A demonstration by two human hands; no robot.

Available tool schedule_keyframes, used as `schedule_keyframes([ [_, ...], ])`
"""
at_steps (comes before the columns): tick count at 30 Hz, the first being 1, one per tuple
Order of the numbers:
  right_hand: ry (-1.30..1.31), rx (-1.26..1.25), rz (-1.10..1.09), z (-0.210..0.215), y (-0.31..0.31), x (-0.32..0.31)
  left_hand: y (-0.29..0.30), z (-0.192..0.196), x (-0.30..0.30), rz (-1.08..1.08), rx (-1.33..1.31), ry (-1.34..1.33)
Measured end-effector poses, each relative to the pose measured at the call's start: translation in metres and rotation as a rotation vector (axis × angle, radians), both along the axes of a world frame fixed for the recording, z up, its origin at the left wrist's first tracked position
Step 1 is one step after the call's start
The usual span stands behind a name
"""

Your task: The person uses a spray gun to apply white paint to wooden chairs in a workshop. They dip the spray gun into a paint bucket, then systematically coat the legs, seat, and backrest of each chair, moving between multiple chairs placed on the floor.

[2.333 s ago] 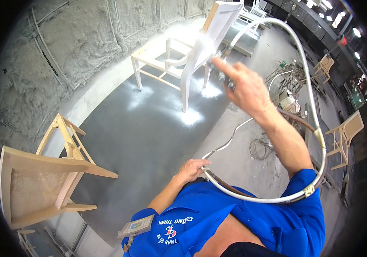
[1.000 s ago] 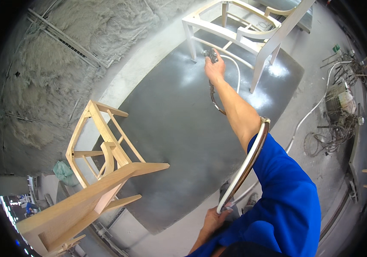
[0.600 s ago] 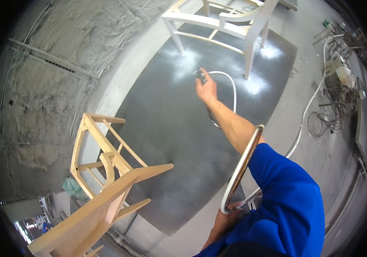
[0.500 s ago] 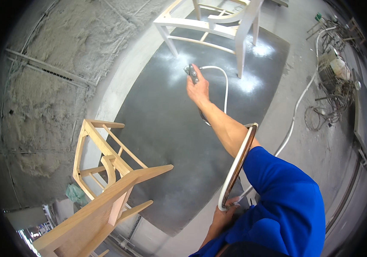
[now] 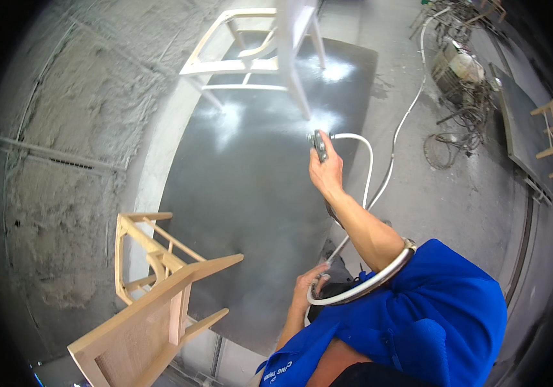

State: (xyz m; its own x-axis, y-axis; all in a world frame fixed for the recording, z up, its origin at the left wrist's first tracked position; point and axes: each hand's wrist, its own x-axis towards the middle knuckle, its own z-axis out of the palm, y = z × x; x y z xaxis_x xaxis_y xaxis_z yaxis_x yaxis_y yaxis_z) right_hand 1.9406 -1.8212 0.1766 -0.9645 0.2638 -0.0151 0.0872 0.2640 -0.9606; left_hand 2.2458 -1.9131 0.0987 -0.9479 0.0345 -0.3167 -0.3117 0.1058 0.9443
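Over the right side of a dark board (image 5: 244, 193), near the foot of the white-coated chair (image 5: 225, 68), a spray gun (image 5: 320, 147) is held by the right hand (image 5: 328, 173), fingers wrapped about its body. Lower down, before the blue shirt (image 5: 431, 316), a loop of white hose (image 5: 379, 279) is grasped by the left hand (image 5: 305, 282), fingers curled; the same loop is passed around the right elbow. The board is bordered on the left by a pale strip (image 5: 154, 180) and a dust-caked wall (image 5: 76, 187), on the right by grey floor (image 5: 412, 187). Room for movement is given by the broad stretch of board between the white-coated chair and a bare wood chair (image 5: 141, 322), lower left, whose legs are pointed inward. The gun's long axis is set nearly up and down the view, head end toward the chair's nearest leg, hose led off rightward; the exact aim of its nozzle cannot be told. White lettering (image 5: 279, 373) is borne on the shirt's chest, partly lost in folds.
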Motion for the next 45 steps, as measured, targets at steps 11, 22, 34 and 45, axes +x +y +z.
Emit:
schedule_keyframes([
  [11, 0.006, 0.396, 0.409, -0.026, 0.199, -0.151, 0.117, 0.023, -0.169, -0.298, -0.35, -0.1],
  [22, 0.294, 0.766, 0.673, 0.022, 0.291, -0.342, 0.218, 0.016, -0.304, -0.454, -0.431, -0.147],
  [34, 0.295, 0.812, 0.912, 0.034, 0.339, -0.351, -0.011, 0.033, -0.415, 0.344, -0.848, -0.278],
  [45, -0.044, 0.748, 0.723, 0.1, 0.346, -0.344, -0.311, 0.072, -0.754, 0.64, -1.381, -0.015],
])
